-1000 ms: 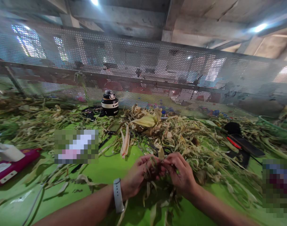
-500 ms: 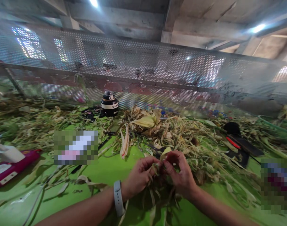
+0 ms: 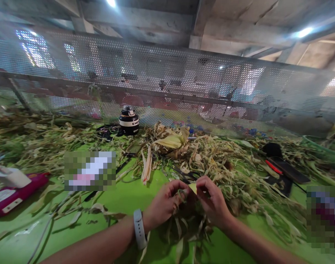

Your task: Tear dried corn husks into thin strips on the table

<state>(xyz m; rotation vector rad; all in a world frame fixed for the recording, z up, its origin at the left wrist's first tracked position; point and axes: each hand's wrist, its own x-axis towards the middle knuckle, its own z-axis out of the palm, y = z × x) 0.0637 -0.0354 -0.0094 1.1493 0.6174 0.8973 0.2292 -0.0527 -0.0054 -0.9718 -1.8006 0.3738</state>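
Note:
My left hand (image 3: 163,205) and my right hand (image 3: 213,203) meet over a bundle of dried husk strips (image 3: 188,223) on the green table (image 3: 123,200). Both hands are closed, pinching a pale yellow husk piece (image 3: 193,187) between their fingertips. A white watch band (image 3: 139,229) circles my left wrist. Loose strips hang down from under my hands. Just beyond my fingers lies a big heap of dried leaves and husks (image 3: 200,156).
A black and white jar (image 3: 128,120) stands at the back by the perforated metal screen (image 3: 167,80). A magenta packet (image 3: 16,192) lies at the left. Black tools with a red strip (image 3: 280,170) lie at the right. A green basket rim (image 3: 321,145) shows far right.
My hands stayed over the same bundle, working the husk. The pale yellow piece has come up between my fingertips. My right thumb shifted slightly.

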